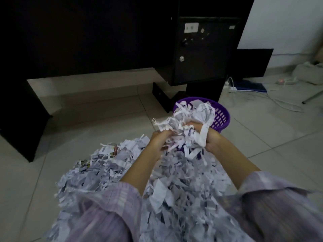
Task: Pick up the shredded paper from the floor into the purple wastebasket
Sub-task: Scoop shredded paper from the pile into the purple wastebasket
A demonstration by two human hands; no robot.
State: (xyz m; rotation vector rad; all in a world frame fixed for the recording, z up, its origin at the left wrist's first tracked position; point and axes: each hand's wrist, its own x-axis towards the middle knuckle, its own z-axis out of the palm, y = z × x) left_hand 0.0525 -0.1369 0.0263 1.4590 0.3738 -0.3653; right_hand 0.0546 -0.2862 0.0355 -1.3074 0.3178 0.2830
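White shredded paper (pixel 132 180) lies heaped on the tiled floor (pixel 26 180) — both hands, left hand (pixel 160 139) and right hand (pixel 210 137), clutch one bundle of it. They hold it just before the purple wastebasket (pixel 221 117), already heaped with shreds.

Head view. At centre frame, the left hand (pixel 160 138) and right hand (pixel 212 137) gripped a bundle of shredded paper (pixel 183 131) between them, raised just in front of the purple wastebasket (pixel 221 117), which stood right of centre and was already heaped with strips. A large pile of shreds (pixel 174 189) covered the tiled floor (pixel 87 123) across the lower half of the frame, beneath lilac sleeves (pixel 108 206). A dark cabinet (pixel 204 53) filled the upper centre; white cables (pixel 272 100) lay at right.
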